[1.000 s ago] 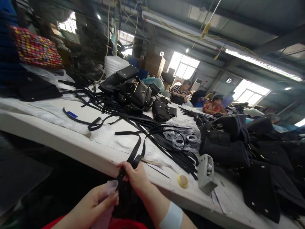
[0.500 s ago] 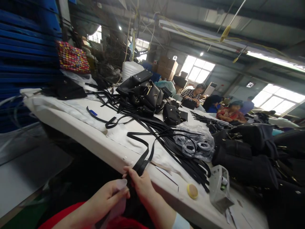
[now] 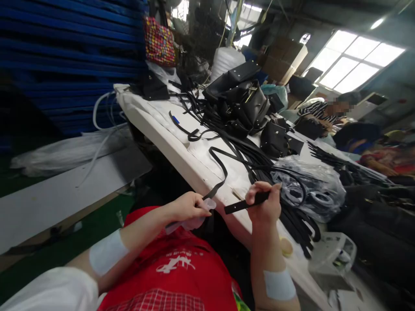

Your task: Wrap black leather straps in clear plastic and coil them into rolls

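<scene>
My right hand (image 3: 265, 206) is closed on one end of a long black strap (image 3: 241, 204), just above the white table's near edge (image 3: 181, 151). The strap loops back over the tabletop. My left hand (image 3: 189, 206) pinches a small clear plastic piece (image 3: 191, 220) together with another stretch of the same strap, over my red apron. A heap of loose black straps (image 3: 256, 166) lies on the table just beyond my right hand.
Black bags (image 3: 241, 97) are piled mid-table, with more at the right. A clear plastic bag of rings (image 3: 311, 190), a grey tape dispenser (image 3: 333, 255) and a small yellow disc (image 3: 285, 247) sit near the edge. Blue stacked sheets (image 3: 65, 60) fill the left. Other people sit at the far end.
My head has turned left and down, so the table shifts right. My hands, together on the strap before, have moved apart; the right hand has drawn a strap end out to the right.
</scene>
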A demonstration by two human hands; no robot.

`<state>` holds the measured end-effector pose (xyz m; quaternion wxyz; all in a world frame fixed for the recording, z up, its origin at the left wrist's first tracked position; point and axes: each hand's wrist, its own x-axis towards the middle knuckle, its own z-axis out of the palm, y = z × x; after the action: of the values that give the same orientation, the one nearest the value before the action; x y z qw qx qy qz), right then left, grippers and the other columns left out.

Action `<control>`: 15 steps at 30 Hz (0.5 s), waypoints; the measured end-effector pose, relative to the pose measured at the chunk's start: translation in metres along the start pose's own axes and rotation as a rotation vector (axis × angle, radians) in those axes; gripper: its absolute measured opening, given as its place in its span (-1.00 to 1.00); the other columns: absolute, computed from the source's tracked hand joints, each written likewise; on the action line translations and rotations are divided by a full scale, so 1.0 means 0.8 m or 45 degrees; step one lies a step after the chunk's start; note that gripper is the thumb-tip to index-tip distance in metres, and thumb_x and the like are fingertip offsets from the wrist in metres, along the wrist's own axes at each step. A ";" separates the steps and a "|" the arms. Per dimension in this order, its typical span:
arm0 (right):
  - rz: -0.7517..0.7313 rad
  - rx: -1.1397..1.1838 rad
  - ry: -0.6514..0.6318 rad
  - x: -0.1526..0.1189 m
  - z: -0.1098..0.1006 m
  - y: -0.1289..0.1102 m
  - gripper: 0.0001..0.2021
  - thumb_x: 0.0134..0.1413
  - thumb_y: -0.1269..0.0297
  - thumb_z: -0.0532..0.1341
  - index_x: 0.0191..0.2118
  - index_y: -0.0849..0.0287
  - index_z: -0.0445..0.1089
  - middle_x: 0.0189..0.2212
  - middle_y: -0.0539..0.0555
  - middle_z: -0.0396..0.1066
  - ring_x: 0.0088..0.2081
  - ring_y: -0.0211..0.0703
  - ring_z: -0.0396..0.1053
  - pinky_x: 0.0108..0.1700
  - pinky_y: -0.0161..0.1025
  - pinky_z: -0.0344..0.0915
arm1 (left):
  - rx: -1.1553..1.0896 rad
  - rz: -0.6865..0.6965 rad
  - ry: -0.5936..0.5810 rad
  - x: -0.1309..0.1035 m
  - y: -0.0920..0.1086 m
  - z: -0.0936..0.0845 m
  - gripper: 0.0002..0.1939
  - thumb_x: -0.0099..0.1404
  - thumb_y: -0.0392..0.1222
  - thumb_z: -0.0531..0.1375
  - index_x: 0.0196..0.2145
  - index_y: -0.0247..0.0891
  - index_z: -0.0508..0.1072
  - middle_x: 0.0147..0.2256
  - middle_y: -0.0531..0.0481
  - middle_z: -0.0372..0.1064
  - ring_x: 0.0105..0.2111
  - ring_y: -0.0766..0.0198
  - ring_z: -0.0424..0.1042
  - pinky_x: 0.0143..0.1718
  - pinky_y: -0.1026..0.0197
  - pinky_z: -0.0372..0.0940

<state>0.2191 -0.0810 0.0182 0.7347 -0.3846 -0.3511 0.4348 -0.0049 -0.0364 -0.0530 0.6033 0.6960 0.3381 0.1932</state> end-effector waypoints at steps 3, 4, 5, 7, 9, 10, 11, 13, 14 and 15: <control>-0.084 0.099 -0.112 -0.009 0.020 -0.016 -0.51 0.15 -0.19 0.12 -0.43 0.14 0.50 -0.66 -0.03 0.37 -0.70 -0.34 0.24 -0.64 -0.38 0.16 | 0.032 -0.054 -0.061 0.001 -0.001 0.006 -0.70 0.07 -0.05 0.29 -0.66 -0.31 0.43 -0.58 0.06 0.31 -0.54 0.33 0.25 -0.49 0.30 0.13; -0.104 0.084 -0.128 -0.013 0.028 -0.018 -0.51 0.16 -0.19 0.11 -0.44 0.14 0.50 -0.66 -0.03 0.38 -0.69 -0.33 0.26 -0.62 -0.37 0.18 | 0.041 -0.067 -0.075 0.001 0.000 0.008 -0.70 0.06 -0.05 0.29 -0.65 -0.31 0.44 -0.58 0.06 0.30 -0.55 0.34 0.24 -0.50 0.30 0.13; -0.123 0.053 -0.129 -0.017 0.035 -0.017 -0.49 0.17 -0.20 0.09 -0.44 0.14 0.49 -0.66 -0.03 0.38 -0.68 -0.32 0.28 -0.61 -0.36 0.21 | 0.047 -0.073 -0.085 0.001 0.001 0.009 -0.70 0.05 -0.04 0.30 -0.65 -0.31 0.44 -0.59 0.06 0.30 -0.56 0.34 0.23 -0.50 0.30 0.13; -0.135 -0.030 -0.122 -0.023 0.046 -0.011 -0.46 0.21 -0.20 0.03 -0.45 0.15 0.48 -0.64 0.00 0.41 -0.65 -0.28 0.32 -0.57 -0.32 0.27 | 0.045 -0.071 -0.096 0.001 0.003 0.009 -0.70 0.05 -0.04 0.30 -0.64 -0.32 0.44 -0.59 0.07 0.30 -0.57 0.35 0.23 -0.50 0.30 0.14; -0.107 -0.094 -0.137 -0.025 0.051 -0.001 -0.43 0.23 -0.20 -0.01 -0.44 0.16 0.48 -0.61 0.03 0.44 -0.62 -0.25 0.35 -0.53 -0.27 0.31 | 0.043 -0.040 -0.132 0.000 0.006 0.008 -0.68 0.06 -0.03 0.30 -0.64 -0.32 0.43 -0.59 0.07 0.29 -0.57 0.35 0.23 -0.48 0.29 0.16; -0.081 -0.105 -0.153 -0.026 0.051 0.004 -0.43 0.23 -0.20 -0.02 -0.43 0.17 0.48 -0.60 0.04 0.45 -0.61 -0.23 0.37 -0.52 -0.26 0.33 | 0.044 -0.009 -0.151 0.000 0.008 0.007 -0.68 0.07 -0.02 0.30 -0.63 -0.32 0.42 -0.58 0.07 0.29 -0.56 0.34 0.23 -0.48 0.29 0.17; -0.053 -0.104 -0.169 -0.025 0.050 0.008 -0.43 0.22 -0.21 -0.02 -0.42 0.17 0.49 -0.59 0.06 0.46 -0.60 -0.22 0.38 -0.50 -0.24 0.34 | 0.046 0.031 -0.169 -0.001 0.011 0.005 -0.67 0.08 -0.01 0.30 -0.62 -0.32 0.43 -0.57 0.06 0.29 -0.54 0.33 0.24 -0.46 0.29 0.18; 0.000 -0.084 -0.180 -0.022 0.047 0.015 -0.42 0.18 -0.25 0.01 -0.40 0.17 0.49 -0.59 0.06 0.47 -0.61 -0.21 0.38 -0.50 -0.23 0.34 | 0.059 0.127 -0.198 -0.003 0.016 0.002 -0.69 0.10 -0.01 0.30 -0.59 -0.32 0.46 -0.52 0.04 0.32 -0.48 0.30 0.29 -0.42 0.29 0.22; 0.030 -0.075 -0.168 -0.020 0.046 0.016 -0.41 0.15 -0.27 0.02 -0.39 0.17 0.49 -0.59 0.05 0.46 -0.61 -0.21 0.37 -0.51 -0.23 0.34 | 0.067 0.176 -0.204 -0.004 0.020 0.001 -0.71 0.11 -0.02 0.30 -0.56 -0.32 0.48 -0.49 0.02 0.35 -0.45 0.28 0.32 -0.38 0.28 0.24; 0.063 -0.070 -0.148 -0.019 0.044 0.017 -0.41 0.13 -0.29 0.03 -0.39 0.17 0.49 -0.60 0.05 0.45 -0.61 -0.21 0.37 -0.52 -0.23 0.33 | 0.079 0.223 -0.211 -0.006 0.023 -0.001 -0.73 0.12 -0.03 0.30 -0.52 -0.31 0.51 -0.46 0.01 0.37 -0.41 0.26 0.35 -0.34 0.28 0.26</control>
<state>0.1785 -0.0809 0.0196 0.6912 -0.3875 -0.3953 0.4646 -0.0039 -0.0400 -0.0343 0.5881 0.7548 0.2308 0.1765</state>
